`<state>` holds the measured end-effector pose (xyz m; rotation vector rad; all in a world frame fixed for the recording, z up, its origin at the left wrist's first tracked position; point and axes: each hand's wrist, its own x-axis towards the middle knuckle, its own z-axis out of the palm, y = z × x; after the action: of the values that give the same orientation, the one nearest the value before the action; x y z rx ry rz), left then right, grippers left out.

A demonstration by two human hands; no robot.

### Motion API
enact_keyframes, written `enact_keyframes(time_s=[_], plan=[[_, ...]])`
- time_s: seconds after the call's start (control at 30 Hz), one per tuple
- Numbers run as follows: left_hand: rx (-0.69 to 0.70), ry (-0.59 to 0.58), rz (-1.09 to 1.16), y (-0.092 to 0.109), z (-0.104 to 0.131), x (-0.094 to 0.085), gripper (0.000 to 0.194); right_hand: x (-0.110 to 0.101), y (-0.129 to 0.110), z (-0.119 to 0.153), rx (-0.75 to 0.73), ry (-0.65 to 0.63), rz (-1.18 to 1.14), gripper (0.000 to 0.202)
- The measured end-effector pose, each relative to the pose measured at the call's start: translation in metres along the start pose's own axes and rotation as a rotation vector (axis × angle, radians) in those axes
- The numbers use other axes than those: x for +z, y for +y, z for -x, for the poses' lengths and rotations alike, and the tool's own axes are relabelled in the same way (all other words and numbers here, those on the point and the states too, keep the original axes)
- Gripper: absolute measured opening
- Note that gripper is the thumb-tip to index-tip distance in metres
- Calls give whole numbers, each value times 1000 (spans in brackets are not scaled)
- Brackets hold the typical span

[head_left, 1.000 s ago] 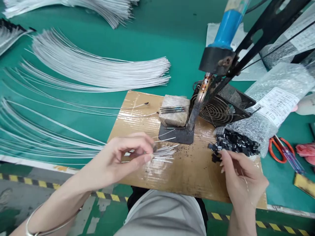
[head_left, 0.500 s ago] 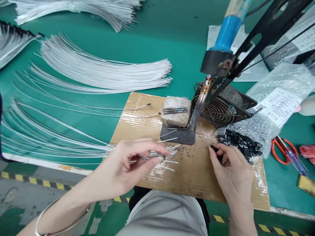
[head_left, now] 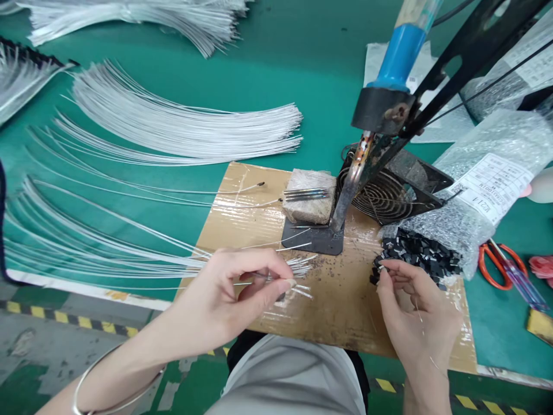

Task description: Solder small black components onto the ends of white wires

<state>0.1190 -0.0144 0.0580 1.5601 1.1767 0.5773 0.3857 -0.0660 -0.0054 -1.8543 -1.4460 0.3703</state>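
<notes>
My left hand is over the front of the brown cardboard, thumb and forefinger pinched together; a small dark piece shows just under the thumb tip, and what lies between the fingertips is too small to make out. Thin white wires run beneath this hand, their ends fanned out past the fingers. My right hand is at the near left edge of a pile of small black parts, its thumb and forefinger closed at the tips. Whatever it pinches is too small to tell.
A soldering iron with a blue handle hangs in a black stand, tip down by a pale block with metal rods. Behind it sits a round-grilled fan. Orange-handled scissors lie right, wire bundles at back left.
My right hand has shifted slightly right, and the dark piece at its fingertips no longer shows apart from the pile. My left thumb and forefinger have moved slightly and closed closer together.
</notes>
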Motion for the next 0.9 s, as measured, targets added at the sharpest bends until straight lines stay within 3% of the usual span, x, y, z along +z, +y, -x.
enact_keyframes(time_s=[0.2, 0.67, 0.9], plan=[[-25, 26, 7, 5, -6, 7, 14, -1, -9, 4, -6, 39, -92, 21], [-20, 121, 23, 9, -14, 15, 15, 9, -33, 9, -17, -87, -226, 18], [-14, 143, 71, 4, -14, 22, 14, 16, -37, 13, 53, -106, -276, 16]])
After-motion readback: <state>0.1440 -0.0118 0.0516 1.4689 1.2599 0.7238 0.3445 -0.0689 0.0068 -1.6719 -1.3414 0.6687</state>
